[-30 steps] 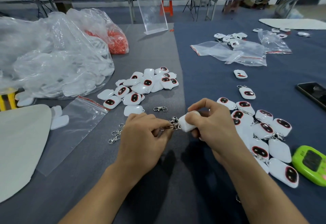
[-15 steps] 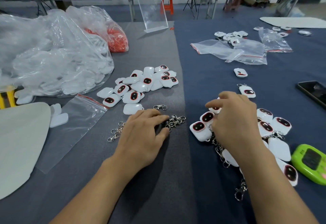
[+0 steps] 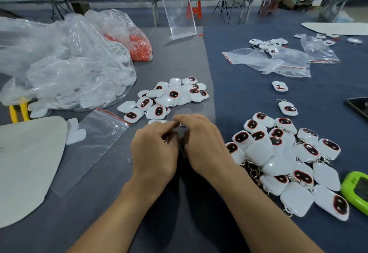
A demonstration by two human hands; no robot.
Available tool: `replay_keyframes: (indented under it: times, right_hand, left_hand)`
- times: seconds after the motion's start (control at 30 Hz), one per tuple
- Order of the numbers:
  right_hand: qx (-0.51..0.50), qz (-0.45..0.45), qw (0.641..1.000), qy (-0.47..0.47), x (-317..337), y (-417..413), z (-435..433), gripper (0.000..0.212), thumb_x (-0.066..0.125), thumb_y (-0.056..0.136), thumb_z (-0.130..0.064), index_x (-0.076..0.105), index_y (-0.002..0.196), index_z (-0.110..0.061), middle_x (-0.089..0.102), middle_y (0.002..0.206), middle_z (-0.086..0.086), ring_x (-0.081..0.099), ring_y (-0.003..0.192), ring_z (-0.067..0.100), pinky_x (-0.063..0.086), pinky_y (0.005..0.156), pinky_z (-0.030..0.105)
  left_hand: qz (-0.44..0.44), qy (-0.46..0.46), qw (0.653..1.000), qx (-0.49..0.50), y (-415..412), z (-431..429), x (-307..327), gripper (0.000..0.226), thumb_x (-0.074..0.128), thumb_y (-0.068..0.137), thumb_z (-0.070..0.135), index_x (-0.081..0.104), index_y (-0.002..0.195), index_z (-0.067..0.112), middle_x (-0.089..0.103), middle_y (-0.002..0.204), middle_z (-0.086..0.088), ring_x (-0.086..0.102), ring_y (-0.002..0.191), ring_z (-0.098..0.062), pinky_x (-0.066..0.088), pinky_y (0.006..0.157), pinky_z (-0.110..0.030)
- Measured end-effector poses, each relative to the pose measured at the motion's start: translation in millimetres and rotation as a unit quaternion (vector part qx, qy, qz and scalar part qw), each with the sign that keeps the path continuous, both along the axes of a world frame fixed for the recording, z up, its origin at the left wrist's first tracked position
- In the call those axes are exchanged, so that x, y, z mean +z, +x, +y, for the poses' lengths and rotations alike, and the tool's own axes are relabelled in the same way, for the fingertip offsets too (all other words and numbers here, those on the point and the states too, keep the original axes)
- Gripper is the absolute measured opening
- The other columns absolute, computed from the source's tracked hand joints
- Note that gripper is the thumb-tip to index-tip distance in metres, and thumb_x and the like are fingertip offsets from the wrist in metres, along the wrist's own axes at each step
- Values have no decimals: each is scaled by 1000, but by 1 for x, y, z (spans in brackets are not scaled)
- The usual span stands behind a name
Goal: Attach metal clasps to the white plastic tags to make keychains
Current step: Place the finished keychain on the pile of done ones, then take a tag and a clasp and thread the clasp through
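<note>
My left hand (image 3: 155, 151) and my right hand (image 3: 205, 145) sit side by side, palms down, at the table's middle, covering the loose clasps. Their fingertips meet over a metal clasp (image 3: 182, 125), of which only a sliver shows. Metal glints between my left hand's curled fingers. What my right hand's fingers hold is hidden. One white tag (image 3: 157, 121) peeks out just beyond my left fingers. Behind it lies a pile of bare white tags (image 3: 169, 97) with dark oval faces. To the right lies a pile of tags with clasps attached (image 3: 282, 153).
A big clear bag of white tags (image 3: 65, 67) and an orange-filled bag (image 3: 139, 49) stand at the left. An empty zip bag (image 3: 93, 145) lies beside my left hand. A green device (image 3: 356, 191) and a phone (image 3: 358, 107) sit at the right edge. More zip bags (image 3: 278, 61) lie at the back right.
My right hand set the finished keychain on the right pile, then swung left to meet my left hand. My left hand went down onto the loose clasps and stayed there.
</note>
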State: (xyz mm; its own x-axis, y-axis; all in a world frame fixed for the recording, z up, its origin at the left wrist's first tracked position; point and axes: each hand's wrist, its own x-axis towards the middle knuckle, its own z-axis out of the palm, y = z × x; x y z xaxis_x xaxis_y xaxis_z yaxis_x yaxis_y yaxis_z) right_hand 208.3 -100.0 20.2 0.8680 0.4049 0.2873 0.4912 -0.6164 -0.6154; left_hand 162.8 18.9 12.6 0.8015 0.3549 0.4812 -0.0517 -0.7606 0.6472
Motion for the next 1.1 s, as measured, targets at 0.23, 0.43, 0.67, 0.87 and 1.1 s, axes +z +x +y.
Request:
replay_keyframes:
  times: [0.23, 0.43, 0.67, 0.87, 1.1]
  right_hand:
    - [77, 16, 996, -49, -7, 23, 43, 38, 52, 100, -20, 61, 135, -33, 60, 133, -6, 50, 122, 20, 42, 102, 35]
    - [42, -92, 991, -91, -15, 10, 38, 22, 56, 95, -24, 57, 118, -21, 71, 109, 0, 54, 109, 28, 34, 95, 37]
    - [-115, 30, 968, 221, 0, 3, 10, 17, 52, 101, -21, 67, 102, -30, 64, 69, -2, 55, 60, 11, 39, 55, 21]
    - [-63, 368, 791, 485, 16, -17, -30, 15, 61, 94, -1, 61, 86, -14, 74, 84, 12, 65, 55, 23, 39, 38, 24]
    - [-13, 259, 918, 300, 8, -24, -32, 13, 78, 82, -15, 70, 76, -22, 61, 60, -3, 51, 50, 10, 40, 45, 22]
  left_hand:
    - [-94, -114, 985, 88, -4, 12, 15, 27, 68, 89, 18, 75, 92, 44, 63, 79, 39, 61, 83, 15, 36, 76, 1]
    - [-71, -136, 984, 86, -3, 17, 13, 23, 74, 88, 14, 79, 92, 37, 65, 76, 37, 63, 82, 16, 38, 73, 0]
    - [-54, -176, 983, 23, -2, 15, 9, 25, 80, 83, 14, 78, 86, 39, 71, 77, 33, 68, 73, 8, 50, 73, -11]
    - [-13, -348, 934, -85, 0, 9, 11, 34, 80, 76, -6, 80, 80, 28, 78, 78, 4, 74, 73, -7, 53, 67, -12]
    - [-8, -454, 875, -171, -3, -1, 17, 36, 75, 75, -14, 82, 78, 20, 77, 77, -8, 73, 71, -13, 55, 66, -18]
